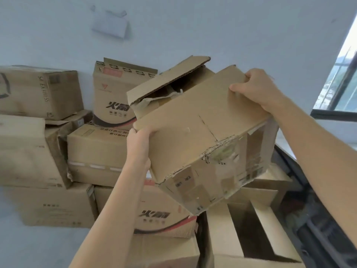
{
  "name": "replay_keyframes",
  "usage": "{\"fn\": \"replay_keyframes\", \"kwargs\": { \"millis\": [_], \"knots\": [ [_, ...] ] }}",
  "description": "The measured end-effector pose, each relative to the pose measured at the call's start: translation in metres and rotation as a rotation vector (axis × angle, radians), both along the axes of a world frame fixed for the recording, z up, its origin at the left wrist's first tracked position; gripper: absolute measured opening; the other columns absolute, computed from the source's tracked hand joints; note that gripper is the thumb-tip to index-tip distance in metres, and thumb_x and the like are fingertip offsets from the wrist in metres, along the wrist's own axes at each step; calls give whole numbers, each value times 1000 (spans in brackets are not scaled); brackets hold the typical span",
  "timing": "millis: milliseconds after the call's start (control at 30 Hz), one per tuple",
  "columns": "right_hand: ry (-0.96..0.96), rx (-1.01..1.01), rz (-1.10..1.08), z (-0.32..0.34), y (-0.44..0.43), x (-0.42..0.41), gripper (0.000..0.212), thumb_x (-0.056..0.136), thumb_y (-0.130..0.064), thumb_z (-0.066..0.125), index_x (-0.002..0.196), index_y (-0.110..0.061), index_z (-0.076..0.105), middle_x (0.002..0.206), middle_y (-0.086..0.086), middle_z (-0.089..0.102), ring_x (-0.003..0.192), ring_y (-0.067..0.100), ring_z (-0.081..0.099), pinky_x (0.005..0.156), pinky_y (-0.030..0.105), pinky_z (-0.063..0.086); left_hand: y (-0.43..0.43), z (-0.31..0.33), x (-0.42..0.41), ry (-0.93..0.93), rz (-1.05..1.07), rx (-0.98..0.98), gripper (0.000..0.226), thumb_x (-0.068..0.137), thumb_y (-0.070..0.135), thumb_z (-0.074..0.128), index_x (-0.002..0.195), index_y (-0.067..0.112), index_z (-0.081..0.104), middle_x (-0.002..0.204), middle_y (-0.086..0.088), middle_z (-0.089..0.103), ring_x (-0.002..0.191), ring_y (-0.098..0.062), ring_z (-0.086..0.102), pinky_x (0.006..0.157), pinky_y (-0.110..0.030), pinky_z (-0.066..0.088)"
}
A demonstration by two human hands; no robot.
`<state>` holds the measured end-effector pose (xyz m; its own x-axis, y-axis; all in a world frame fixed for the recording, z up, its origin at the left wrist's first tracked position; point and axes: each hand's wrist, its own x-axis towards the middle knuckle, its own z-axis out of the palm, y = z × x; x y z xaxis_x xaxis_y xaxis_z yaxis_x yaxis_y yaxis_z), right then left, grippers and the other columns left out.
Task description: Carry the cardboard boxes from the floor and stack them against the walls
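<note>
The cardboard box [201, 136], worn and tape-scarred with its top flaps loose and partly open, is held tilted in the air in front of the pile, above the other cartons. We cannot tell whether it touches any of them. We note the left hand [139, 140] gripping its lower left corner, with most of that hand's fingers hidden behind the cardboard. The right hand [255, 89] grips the upper right edge, its fingers [250, 74] hooked over the rim and the thumb pressed on the near face.

Behind and below stands the stack of boxes [96, 151], already several tiers high against the pale wall [193, 26]. It includes an express-marked carton [38, 91] at upper left, an upright printed carton [114, 97] at centre and a second printed carton [160, 215] lower down. At lower right an open-topped box [228, 238] shows a dark interior, below the window [343, 84]. A strip of floor [29, 248] shows at lower left.

We judge the task well advanced: much is stacked, and this box is yet to be set down, probably on the right of the pile. How many boxes remain elsewhere on the floor we cannot tell.
</note>
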<state>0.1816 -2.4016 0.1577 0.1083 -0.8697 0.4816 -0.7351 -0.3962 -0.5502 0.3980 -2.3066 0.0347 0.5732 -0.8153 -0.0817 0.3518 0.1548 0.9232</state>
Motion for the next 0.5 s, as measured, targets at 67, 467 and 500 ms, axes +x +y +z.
{"fn": "replay_keyframes", "kwargs": {
  "millis": [67,467,500],
  "knots": [
    [32,-15,19,-4,-53,-1,24,82,-31,64,80,-14,48,76,2,48,76,21,47,64,23,36,-47,-7,-3,1,31,3,33,83,17,60,115,13,52,90,2,56,75,-15,49,59,-30,34],
    [251,59,49,-39,-335,8,29,84,-39,54,93,-13,46,82,-1,49,85,23,48,70,29,32,-266,-38,-26,-32,189,71,33,84,19,59,116,12,53,101,-5,59,84,-20,56,63,-31,45],
    [246,78,50,-41,-352,5,29,84,-40,53,90,-13,46,79,-2,48,85,23,48,69,29,32,-279,-38,-29,-60,196,87,43,81,24,62,120,13,50,107,-6,58,91,-22,57,70,-34,48]
  ]
}}
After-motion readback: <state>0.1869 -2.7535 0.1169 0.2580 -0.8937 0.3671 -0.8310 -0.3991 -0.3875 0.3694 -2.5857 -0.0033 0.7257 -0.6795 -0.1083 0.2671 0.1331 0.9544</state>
